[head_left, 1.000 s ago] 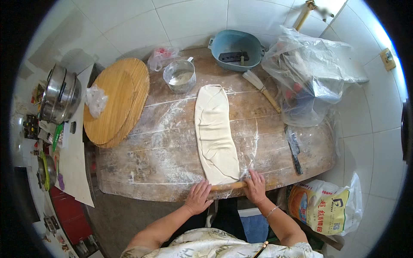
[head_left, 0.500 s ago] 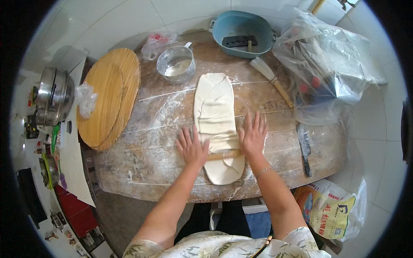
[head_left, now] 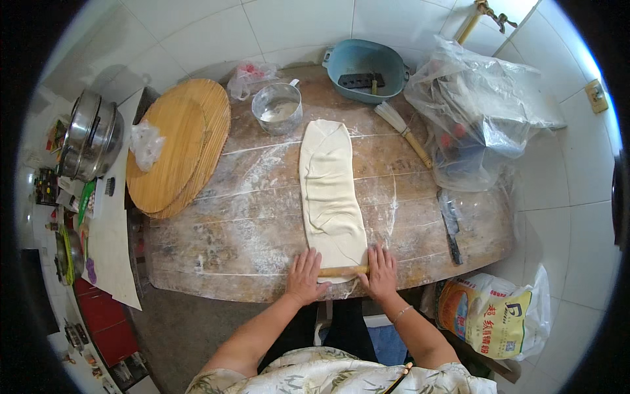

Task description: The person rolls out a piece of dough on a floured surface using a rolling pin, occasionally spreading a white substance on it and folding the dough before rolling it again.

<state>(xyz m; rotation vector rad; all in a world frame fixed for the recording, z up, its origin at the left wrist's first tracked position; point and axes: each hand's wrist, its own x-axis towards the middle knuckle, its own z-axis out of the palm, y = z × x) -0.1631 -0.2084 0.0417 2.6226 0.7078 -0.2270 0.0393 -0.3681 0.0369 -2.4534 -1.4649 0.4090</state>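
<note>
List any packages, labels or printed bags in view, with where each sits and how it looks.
Flour sack: on the floor right of the board, yellow and orange print, inside a clear bag.
Clear plastic bag: far right corner of the wooden board, crumpled, contents unclear.
Small clear bag: beside the metal cup, red inside.

rolling pin [head_left: 343,270] under left hand [head_left: 305,276] and right hand [head_left: 379,272], across near end of dough sheet [head_left: 330,190] | dough runs away from the grip on wooden board [head_left: 262,217]; metal cup [head_left: 277,108] far-left; round boards [head_left: 176,148] left; knife [head_left: 451,226] right; basin [head_left: 365,67], brush [head_left: 403,130] far-right
</note>
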